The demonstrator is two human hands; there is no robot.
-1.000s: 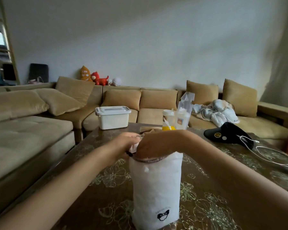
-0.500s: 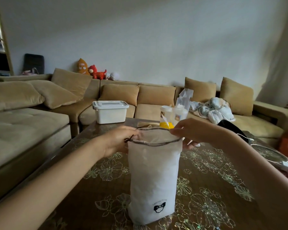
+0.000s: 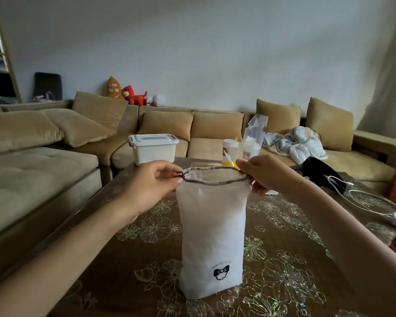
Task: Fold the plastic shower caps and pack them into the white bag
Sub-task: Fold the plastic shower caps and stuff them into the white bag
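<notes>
One white bag (image 3: 212, 236), upright on flowered table (image 3: 146, 225), near centre, between both hands. Mouth wide open, rimmed by a dark drawstring (image 3: 215, 183); contents not discernible through the cloth. Left hand (image 3: 151, 186) at left rim, thumb and forefinger pinched on the drawstring's knotted end; right hand (image 3: 264, 173) at right rim, fingers curled over the edge, gripping it. Near the bag's base, one black bow-and-face logo (image 3: 221, 272) under a line of writing too small to read. Far left on table, one white lidded box (image 3: 153, 148), closed, contents unseen. Behind the bag, two pale lidded cups (image 3: 230, 149), each with a picture label, unreadable.
</notes>
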